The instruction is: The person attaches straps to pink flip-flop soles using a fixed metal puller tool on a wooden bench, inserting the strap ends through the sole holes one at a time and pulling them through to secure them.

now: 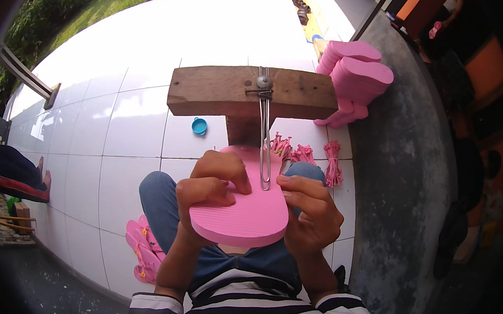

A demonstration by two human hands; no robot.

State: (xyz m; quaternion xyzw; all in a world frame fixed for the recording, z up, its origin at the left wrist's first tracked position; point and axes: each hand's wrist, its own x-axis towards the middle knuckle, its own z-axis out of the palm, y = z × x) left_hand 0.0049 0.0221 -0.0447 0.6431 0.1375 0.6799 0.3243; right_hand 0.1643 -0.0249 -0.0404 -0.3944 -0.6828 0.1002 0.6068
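A pink flip-flop sole with a ribbed top is held over my lap, its rounded end toward me. My left hand grips it from the left, fingers curled over the top face. At the sole's right edge my right hand is closed in a pinch; whatever lies between the fingertips is hidden. A long bent metal wire hook hangs from a bolt on a wooden T-shaped stand. Its lower loop rests over the sole, between my two hands. The sole's far end reaches under the wooden beam.
Pink soles are stacked right of the beam. Bundles of pink straps lie on the white tiles, with a small blue lid-like dish to the left. Finished pink flip-flops lie by my left leg. Another person's foot shows at far left.
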